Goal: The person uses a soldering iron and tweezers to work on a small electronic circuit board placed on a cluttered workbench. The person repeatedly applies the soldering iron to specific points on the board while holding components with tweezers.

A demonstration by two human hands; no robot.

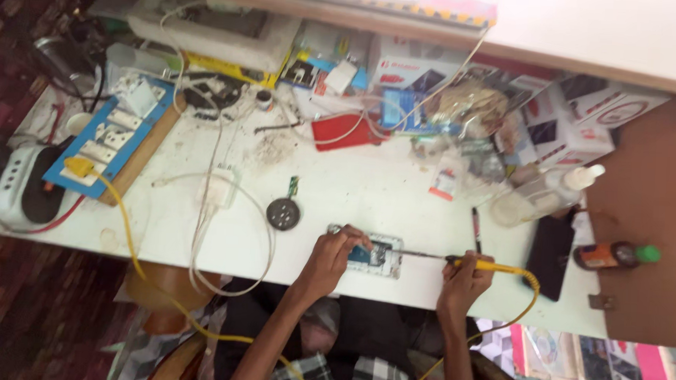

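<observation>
The left hand presses down on the phone, fingers curled over its left end, so the opened body stays flat and cannot slide on the desk. The right hand is closed around the yellow grip of a soldering iron, held low and nearly level, so its thin tip reaches in from the right of the phone to the exposed insides.

The phone lies at the near edge of the desk, close to the person's body, where both forearms can rest. The iron's yellow cable runs left of the phone, under the desk edge and up to a blue socket board far to the left. A round black disc sits just left of the phone and slightly behind it. A pen lies right of the phone, with a dark flat slab and a brown bottle farther right. Behind the phone, boxes and loose wires crowd the back of the desk.
</observation>
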